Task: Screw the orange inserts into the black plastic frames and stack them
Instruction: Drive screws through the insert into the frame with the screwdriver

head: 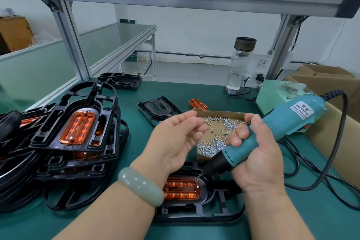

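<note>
Orange insert (182, 189) sits in a black frame (194, 217) at the table's (194, 91) near edge, hemmed in by the stack of finished frames (74, 128) on the left and the cable (345, 111) looping on the right. The right hand (259, 154) grips the teal screwdriver (272, 132), its bit just over the insert. The left hand (175, 138) hovers with its fingers curled; whether it pinches anything I cannot tell. A cardboard tray (220, 113) behind the hands holds loose screws (208, 147). Open mat lies beyond it.

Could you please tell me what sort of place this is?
Probably a factory assembly bench: a stack of black plastic frames with orange inserts, a cardboard tray of small silver screws, and a teal corded electric screwdriver held in the right hand.
</note>
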Tool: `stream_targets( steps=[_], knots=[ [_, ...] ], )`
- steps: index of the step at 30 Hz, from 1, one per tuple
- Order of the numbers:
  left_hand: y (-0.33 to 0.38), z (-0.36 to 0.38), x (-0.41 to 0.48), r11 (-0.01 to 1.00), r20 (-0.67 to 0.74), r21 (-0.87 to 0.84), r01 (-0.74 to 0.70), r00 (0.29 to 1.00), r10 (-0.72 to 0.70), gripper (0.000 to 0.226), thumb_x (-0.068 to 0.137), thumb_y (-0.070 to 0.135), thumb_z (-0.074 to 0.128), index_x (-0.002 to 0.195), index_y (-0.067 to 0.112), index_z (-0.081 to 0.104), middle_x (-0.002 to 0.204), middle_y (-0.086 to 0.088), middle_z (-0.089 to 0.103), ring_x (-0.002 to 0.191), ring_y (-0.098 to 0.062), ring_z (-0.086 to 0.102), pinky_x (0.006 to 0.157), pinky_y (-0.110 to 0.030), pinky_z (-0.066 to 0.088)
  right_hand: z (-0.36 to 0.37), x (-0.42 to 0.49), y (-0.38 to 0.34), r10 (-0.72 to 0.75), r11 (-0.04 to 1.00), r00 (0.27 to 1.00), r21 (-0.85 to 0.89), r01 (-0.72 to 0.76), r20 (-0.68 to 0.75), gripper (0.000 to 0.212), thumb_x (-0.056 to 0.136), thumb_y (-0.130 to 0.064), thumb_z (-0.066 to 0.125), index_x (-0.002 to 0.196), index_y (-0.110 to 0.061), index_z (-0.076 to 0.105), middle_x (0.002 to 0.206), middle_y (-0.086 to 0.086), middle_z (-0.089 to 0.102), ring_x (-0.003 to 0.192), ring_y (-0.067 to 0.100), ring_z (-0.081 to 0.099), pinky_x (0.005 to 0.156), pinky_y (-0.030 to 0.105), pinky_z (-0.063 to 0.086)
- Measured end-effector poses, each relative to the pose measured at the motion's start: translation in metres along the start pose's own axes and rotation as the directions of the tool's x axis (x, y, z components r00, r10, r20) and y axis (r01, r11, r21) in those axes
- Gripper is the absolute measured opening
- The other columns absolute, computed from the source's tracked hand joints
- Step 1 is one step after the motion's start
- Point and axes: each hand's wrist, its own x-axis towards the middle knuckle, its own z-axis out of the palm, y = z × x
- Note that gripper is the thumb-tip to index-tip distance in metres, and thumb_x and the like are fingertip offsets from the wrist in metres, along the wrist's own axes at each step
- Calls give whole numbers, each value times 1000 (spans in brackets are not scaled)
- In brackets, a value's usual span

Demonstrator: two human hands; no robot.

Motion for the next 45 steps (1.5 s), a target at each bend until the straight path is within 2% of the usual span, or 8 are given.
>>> stream_targets(
  steps=[3,9,12,18,24,27,39,45],
  knots=[
    [1,-14,-17,966,-38,-235,105,992,-117,9,88,11,60,83,6,66,59,-2,65,51,-11,64,44,-14,50,-2,0,3,30,998,999,48,-29,-18,12,77,-30,59,82,-19,55,54,-7,45,43,8,42,50,17,39],
    [0,-37,-39,965,-69,-241,99,991,-119,27,64,6,68,91,3,68,67,-8,68,61,-17,69,52,-19,55,0,0,8,55,990,996,133,-45,-72,11,76,-32,60,80,-22,56,56,-10,46,45,6,43,54,18,41],
    [-2,-46,-43,961,-72,-259,95,990,-117,21,64,7,67,86,9,69,66,-6,66,58,-17,67,48,-19,53,0,0,9,83,974,990,219,-56,-114,11,77,-32,62,79,-24,55,57,-12,46,45,4,44,54,18,43],
    [-9,-44,-46,996,-12,-83,32,999,-33,36,60,7,67,96,4,65,65,-7,65,57,-14,65,47,-17,52,-1,3,8,77,955,984,295,-27,-160,12,79,-31,62,81,-24,53,60,-12,45,48,4,45,56,21,43],
    [-12,-46,-45,983,-30,183,-9,999,15,7,83,14,63,85,9,66,65,-1,65,51,-6,56,43,-15,45,-2,4,7,55,953,978,303,8,-201,12,89,-31,59,81,-24,53,60,-12,46,47,4,45,58,21,43],
    [-13,-48,-44,951,3,308,17,1000,-19,15,89,18,60,79,9,67,64,0,65,48,-4,51,41,-14,42,-3,5,6,65,950,971,313,10,-228,13,90,-30,60,81,-24,53,61,-12,46,48,4,45,61,22,42],
    [-17,-43,-47,913,41,406,-32,999,17,26,87,21,62,64,22,74,65,-2,66,49,-5,51,45,-15,44,-1,4,8,78,950,962,313,8,-261,18,93,-27,60,78,-22,52,62,-11,47,50,4,46,57,19,43],
    [-17,-46,-45,820,28,561,-115,992,120,28,87,26,62,60,20,69,58,2,65,49,-6,52,48,-16,44,2,1,10,53,957,970,288,18,-237,19,94,-25,58,77,-23,51,61,-11,46,51,4,45,57,18,43]
  ],
)
